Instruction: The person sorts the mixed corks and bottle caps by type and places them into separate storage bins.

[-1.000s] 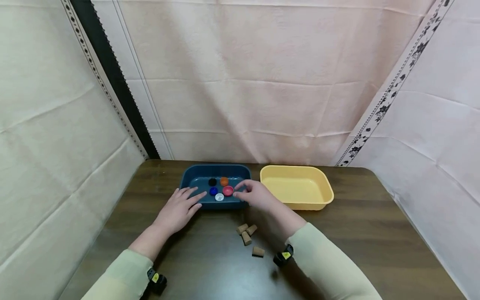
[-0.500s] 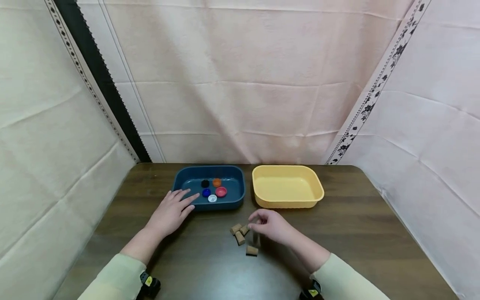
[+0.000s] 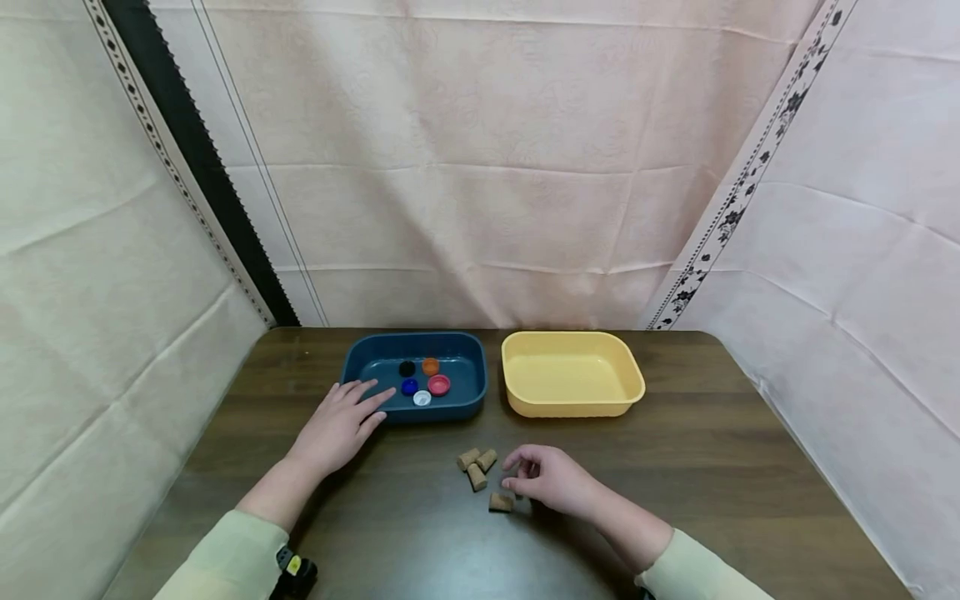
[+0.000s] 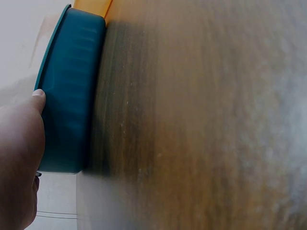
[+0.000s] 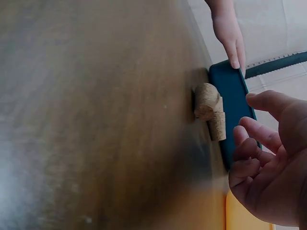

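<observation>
My left hand (image 3: 333,429) rests on the near left rim of a dark blue tray (image 3: 457,412), its fingers extended over the inside. Several bottle caps lie in that tray: black, orange, blue, a pinkish-red cap (image 3: 438,385) and a white cap (image 3: 422,398). On the table, my right hand (image 3: 555,479) hovers just right of the corks, its fingers loosely bent. No object shows between thumb and forefinger in the right wrist view. Three corks (image 3: 477,477) lie bunched together; a single cork (image 3: 500,502) lies nearer, close to the right fingertips.
A yellow tray (image 3: 573,411) stands right of the blue one, with a narrow gap between them. Pale cloth (image 3: 465,167) hangs behind the table (image 3: 712,467) and along both sides.
The right hand has moved from the blue tray toward me, down beside the corks. The left hand stays at the tray rim. The whole head view has shifted slightly.
</observation>
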Motion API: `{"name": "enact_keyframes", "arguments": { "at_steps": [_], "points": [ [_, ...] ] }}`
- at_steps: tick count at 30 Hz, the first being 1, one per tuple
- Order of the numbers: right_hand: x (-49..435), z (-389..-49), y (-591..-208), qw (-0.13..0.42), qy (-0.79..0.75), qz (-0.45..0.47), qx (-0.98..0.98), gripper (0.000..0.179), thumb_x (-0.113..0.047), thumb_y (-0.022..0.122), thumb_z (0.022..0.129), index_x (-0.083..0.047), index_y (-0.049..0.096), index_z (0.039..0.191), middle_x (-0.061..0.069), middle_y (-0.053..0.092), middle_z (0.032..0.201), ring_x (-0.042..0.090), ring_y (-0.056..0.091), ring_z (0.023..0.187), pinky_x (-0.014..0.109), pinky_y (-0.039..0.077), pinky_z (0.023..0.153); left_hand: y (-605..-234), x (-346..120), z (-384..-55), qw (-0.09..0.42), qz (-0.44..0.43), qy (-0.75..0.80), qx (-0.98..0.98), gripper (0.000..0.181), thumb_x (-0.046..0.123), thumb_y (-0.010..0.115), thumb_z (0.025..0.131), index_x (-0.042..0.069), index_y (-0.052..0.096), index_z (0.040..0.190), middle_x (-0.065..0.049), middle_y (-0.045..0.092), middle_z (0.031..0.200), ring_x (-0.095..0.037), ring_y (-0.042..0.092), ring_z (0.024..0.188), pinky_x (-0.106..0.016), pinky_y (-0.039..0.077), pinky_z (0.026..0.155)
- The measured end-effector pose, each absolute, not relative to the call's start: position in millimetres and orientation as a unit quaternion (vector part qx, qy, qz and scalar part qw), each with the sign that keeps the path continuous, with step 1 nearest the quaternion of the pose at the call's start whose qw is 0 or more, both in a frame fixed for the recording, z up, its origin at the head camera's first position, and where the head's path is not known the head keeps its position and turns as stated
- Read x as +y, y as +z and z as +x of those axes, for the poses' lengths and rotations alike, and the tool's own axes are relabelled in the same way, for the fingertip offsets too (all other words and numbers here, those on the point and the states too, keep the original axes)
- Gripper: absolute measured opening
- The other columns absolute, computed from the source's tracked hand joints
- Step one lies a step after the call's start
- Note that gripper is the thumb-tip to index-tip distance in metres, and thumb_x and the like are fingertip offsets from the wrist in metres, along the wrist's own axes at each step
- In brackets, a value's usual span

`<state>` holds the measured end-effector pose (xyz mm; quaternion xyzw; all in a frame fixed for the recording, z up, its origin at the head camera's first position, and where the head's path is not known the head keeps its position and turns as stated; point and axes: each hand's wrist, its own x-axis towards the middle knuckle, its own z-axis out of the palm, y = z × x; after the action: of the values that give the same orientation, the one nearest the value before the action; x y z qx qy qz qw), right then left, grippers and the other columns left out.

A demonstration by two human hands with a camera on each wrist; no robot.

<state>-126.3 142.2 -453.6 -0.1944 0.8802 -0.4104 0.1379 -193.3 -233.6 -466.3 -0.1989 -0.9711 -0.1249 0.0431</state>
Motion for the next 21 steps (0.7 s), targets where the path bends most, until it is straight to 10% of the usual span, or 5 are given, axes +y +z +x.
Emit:
{"name": "enact_keyframes", "arguments": {
  "at_steps": [21],
  "points": [
    [127, -112, -466, 0.103, -0.235, -0.266, 0.929, 0.023, -0.034, 0.078, 0.085, -0.025, 0.070, 0.104, -0.013, 0.054, 0.084, 0.003, 0.050, 0.073, 0.026, 0.047, 0.066, -465, -234, -195, 0.032, -0.196, -0.125, -0.972, 0.051, 0.046, 0.049, 0.103, 0.033, 0.042, 0.151, -0.009, 0.039, 0.156, -0.037, 0.028, 0.144, -0.061, 0.012, 0.118]
  ]
}}
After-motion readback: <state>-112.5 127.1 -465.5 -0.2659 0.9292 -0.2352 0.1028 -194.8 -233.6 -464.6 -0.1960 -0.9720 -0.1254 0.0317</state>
